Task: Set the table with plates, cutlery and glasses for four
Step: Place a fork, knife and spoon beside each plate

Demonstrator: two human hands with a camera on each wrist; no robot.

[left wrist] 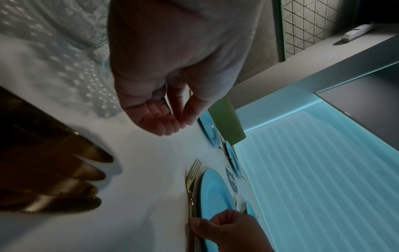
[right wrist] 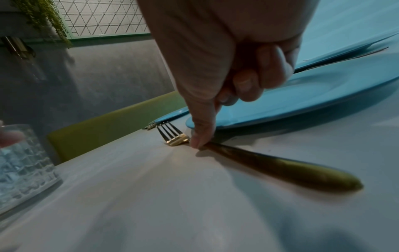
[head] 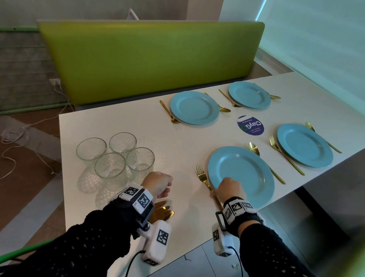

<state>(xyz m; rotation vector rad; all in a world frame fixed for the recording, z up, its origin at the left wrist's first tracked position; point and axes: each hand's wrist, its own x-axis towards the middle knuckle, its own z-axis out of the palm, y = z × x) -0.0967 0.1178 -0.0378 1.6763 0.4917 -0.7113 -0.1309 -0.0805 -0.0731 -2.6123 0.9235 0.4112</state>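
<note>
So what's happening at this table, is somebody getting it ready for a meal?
Yes. A person is laying the white table for four. Four blue plates are out, each with a gold fork and spoon beside it. The right hand is touching the fork left of the nearest plate. The left hand hangs loosely curled, holding nothing. Four glasses stand clustered on the left, and gold knives wait near the table edge.

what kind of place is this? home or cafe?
Probably a cafe or canteen booth, not a home: a long lime-green padded bench runs along the white table, a round purple branded sticker sits on the tabletop, and a triangle-patterned wire grid panel with green trim covers the wall.
</note>
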